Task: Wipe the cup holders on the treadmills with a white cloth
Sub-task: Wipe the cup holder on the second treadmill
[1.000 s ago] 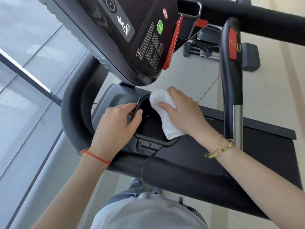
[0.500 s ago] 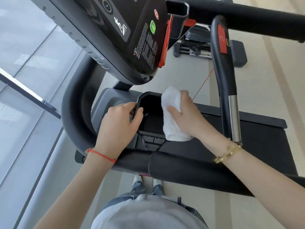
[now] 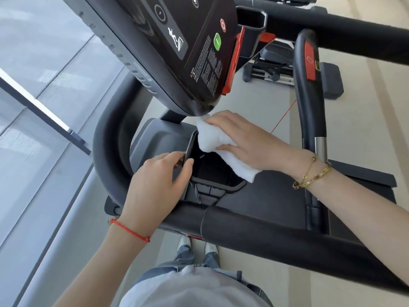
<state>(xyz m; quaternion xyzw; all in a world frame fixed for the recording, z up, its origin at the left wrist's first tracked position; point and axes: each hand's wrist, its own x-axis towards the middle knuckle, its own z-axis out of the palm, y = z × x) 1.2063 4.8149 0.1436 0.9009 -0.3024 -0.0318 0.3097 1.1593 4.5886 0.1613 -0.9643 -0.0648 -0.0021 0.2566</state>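
Observation:
A black cup holder [image 3: 218, 185] sits low on the treadmill, just under the console's tip. My left hand [image 3: 155, 185] pinches the holder's left rim between thumb and fingers. My right hand [image 3: 247, 142] lies flat on a folded white cloth [image 3: 219, 147] and presses it against the holder's far right rim. The cloth's lower corner hangs over the right edge. The holder's dark inside shows between my hands. A second cup holder [image 3: 252, 23] is at the top, beside the console.
The tilted black console [image 3: 177, 52] overhangs the holder closely. A thick black handrail [image 3: 276, 235] crosses below my hands, and an upright grip [image 3: 309, 96] with a red panel stands to the right. Glass wall panels lie left. My feet show below.
My right hand has slid the cloth from the holder's right side up to its far rim, near the console tip. My left hand stays on the left rim.

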